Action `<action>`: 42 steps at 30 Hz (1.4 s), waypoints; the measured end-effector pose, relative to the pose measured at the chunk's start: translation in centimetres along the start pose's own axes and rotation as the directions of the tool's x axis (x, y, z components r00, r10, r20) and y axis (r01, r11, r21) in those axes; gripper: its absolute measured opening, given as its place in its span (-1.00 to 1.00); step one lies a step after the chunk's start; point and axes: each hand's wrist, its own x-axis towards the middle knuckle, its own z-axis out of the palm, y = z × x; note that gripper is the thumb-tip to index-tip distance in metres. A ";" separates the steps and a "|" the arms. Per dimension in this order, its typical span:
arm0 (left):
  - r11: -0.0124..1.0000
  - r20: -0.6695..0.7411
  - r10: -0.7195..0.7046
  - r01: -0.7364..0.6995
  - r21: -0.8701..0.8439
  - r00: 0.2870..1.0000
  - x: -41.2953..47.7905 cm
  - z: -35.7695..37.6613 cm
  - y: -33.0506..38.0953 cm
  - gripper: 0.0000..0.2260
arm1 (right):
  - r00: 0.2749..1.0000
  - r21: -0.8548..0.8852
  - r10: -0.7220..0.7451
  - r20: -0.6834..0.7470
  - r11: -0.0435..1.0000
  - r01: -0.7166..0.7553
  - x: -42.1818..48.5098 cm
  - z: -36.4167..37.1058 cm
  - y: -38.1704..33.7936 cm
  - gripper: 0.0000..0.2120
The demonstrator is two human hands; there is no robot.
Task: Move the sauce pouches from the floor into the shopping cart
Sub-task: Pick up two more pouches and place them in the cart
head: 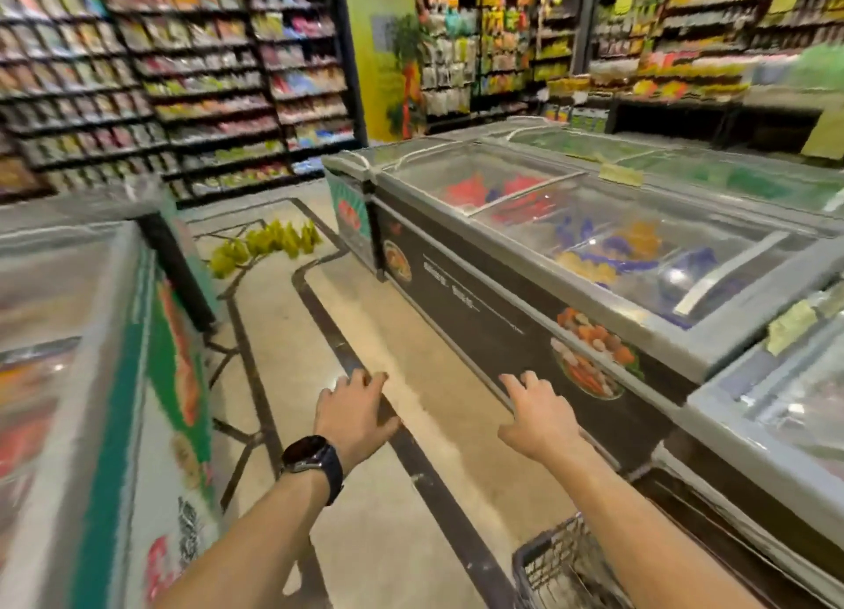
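Observation:
Several yellow-green sauce pouches (265,245) lie in a row on the floor far ahead, between the two freezers. A corner of the wire shopping cart (555,567) shows at the bottom edge, under my right forearm. My left hand (354,414), with a dark watch on the wrist, is stretched forward over the floor, fingers relaxed and holding nothing. My right hand (536,419) reaches forward beside it, also empty with loose fingers. Both hands are well short of the pouches. The whole view is motion-blurred.
A long glass-topped chest freezer (502,316) lines the right side of the aisle. Another freezer (114,357) stands close on the left. Stocked shelves (160,83) fill the back wall. The tiled floor (365,316) runs as a narrow lane between the freezers.

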 end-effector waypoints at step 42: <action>0.876 0.060 -0.482 0.483 -0.005 0.874 43.5 2.0 -45.1 -0.39 | 0.896 0.042 -0.409 0.173 0.912 0.408 63.5 4.0 -41.0 -0.33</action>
